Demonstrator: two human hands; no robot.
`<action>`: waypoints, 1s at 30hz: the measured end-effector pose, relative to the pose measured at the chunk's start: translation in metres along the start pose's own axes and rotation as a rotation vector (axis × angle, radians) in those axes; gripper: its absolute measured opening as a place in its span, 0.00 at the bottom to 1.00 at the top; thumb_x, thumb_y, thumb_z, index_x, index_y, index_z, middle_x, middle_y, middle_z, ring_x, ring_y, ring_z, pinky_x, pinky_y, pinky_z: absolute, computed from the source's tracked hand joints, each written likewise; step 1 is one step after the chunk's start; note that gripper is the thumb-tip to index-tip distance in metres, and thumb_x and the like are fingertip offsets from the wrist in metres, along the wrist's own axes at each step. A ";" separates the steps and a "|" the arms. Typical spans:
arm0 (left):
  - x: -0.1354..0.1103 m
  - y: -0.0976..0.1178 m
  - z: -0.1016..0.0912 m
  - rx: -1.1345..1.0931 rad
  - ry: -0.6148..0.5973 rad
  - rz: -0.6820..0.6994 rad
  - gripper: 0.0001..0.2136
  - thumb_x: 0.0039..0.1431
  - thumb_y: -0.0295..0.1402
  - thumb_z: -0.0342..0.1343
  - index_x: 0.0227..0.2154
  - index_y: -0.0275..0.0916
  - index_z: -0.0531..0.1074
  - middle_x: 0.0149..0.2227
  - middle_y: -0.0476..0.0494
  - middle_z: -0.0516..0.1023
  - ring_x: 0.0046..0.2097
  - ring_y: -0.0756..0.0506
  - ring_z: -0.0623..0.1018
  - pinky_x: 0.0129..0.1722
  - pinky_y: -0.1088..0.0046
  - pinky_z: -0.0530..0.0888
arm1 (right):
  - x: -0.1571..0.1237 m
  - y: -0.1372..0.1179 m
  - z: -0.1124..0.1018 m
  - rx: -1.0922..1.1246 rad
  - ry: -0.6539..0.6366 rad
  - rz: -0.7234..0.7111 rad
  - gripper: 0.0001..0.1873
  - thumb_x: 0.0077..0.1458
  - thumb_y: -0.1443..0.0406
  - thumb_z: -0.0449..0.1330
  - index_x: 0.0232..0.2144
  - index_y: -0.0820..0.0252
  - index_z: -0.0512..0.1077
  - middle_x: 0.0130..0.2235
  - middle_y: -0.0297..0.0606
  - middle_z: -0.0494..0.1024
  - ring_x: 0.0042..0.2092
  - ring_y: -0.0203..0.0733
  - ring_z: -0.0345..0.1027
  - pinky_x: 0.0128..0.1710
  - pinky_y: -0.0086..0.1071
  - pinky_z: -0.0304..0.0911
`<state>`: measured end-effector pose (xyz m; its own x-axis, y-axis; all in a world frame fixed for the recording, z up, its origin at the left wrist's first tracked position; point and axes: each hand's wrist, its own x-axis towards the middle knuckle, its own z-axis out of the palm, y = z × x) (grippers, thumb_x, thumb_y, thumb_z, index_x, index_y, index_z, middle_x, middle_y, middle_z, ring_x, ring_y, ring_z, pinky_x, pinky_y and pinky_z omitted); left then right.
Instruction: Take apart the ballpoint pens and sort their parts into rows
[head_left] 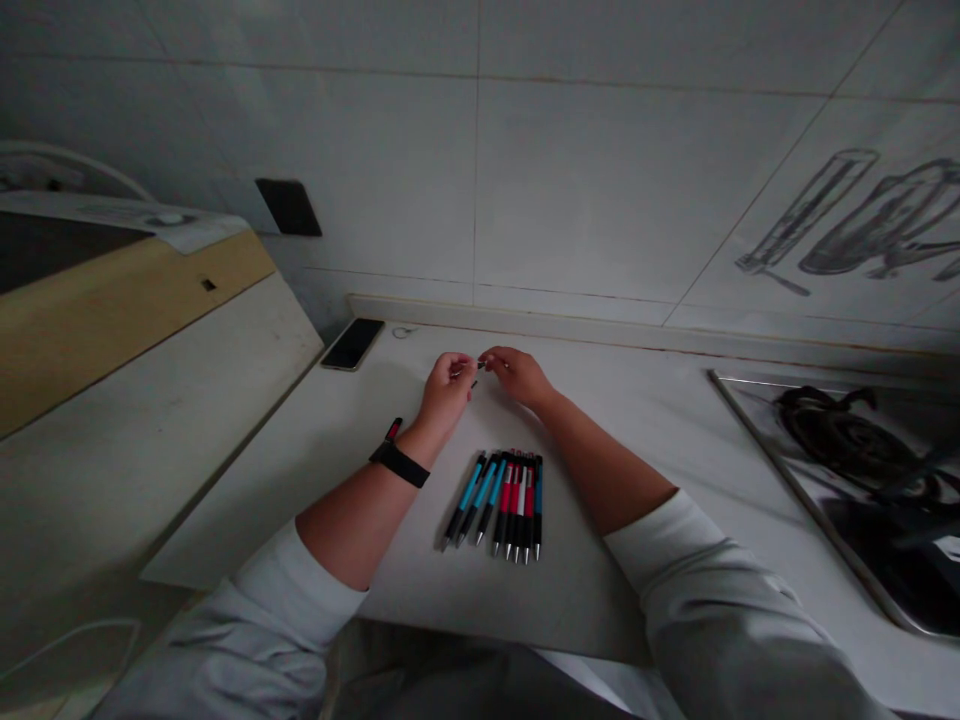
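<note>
Over the back part of the white countertop, my left hand [448, 388] and my right hand [523, 377] meet fingertip to fingertip. The fingers of both are closed in a pinch. Between them shows a small, thin, dark and shiny piece [481, 365], too small to name. Another dark tip pokes out below my left fingers. Nearer to me lies a row of click pens [517, 505], side by side, metal tips toward me. Their barrels are blue, red and white, with black grips. A black band [400, 462] is around my left wrist.
A phone [353, 344] lies at the back left of the countertop [600, 620], with a small ring-like item [403, 332] beside it. At right is a gas stove [862, 460] with a metal rim. A large white cabinet-like box [165, 400] stands on the left. The tiled wall [585, 180] closes off the back.
</note>
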<state>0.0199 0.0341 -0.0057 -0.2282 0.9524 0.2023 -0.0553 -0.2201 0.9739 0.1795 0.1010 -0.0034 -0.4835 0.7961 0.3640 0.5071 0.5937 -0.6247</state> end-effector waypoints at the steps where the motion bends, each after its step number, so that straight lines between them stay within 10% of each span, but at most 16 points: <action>1: 0.000 -0.001 -0.001 0.037 -0.020 0.023 0.11 0.58 0.39 0.63 0.38 0.40 0.69 0.34 0.49 0.74 0.26 0.53 0.70 0.25 0.77 0.67 | -0.005 -0.003 -0.004 0.123 0.008 0.029 0.20 0.71 0.57 0.48 0.47 0.60 0.77 0.39 0.42 0.81 0.42 0.42 0.73 0.46 0.35 0.65; 12: -0.018 0.001 0.006 0.180 -0.360 0.088 0.10 0.58 0.38 0.63 0.39 0.40 0.79 0.34 0.45 0.82 0.36 0.47 0.79 0.36 0.72 0.74 | -0.077 -0.013 -0.026 0.565 0.020 0.315 0.25 0.59 0.43 0.58 0.31 0.59 0.72 0.26 0.34 0.77 0.27 0.35 0.67 0.29 0.30 0.63; 24: -0.016 0.014 0.006 0.064 -0.317 -0.053 0.13 0.57 0.43 0.64 0.33 0.37 0.75 0.30 0.43 0.81 0.32 0.47 0.80 0.36 0.70 0.77 | -0.075 -0.026 -0.013 0.618 0.201 0.238 0.24 0.52 0.45 0.66 0.38 0.57 0.72 0.30 0.34 0.77 0.32 0.37 0.70 0.34 0.32 0.66; 30: -0.015 0.020 0.001 0.165 -0.344 0.025 0.11 0.58 0.41 0.63 0.31 0.37 0.76 0.30 0.44 0.81 0.32 0.48 0.79 0.35 0.72 0.75 | -0.075 -0.029 -0.013 0.622 0.058 0.304 0.25 0.60 0.41 0.57 0.35 0.57 0.69 0.26 0.32 0.75 0.25 0.35 0.66 0.26 0.30 0.64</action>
<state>0.0234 0.0161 0.0111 0.1138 0.9685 0.2215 0.1100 -0.2339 0.9660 0.2098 0.0258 -0.0037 -0.3371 0.9317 0.1354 0.1028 0.1794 -0.9784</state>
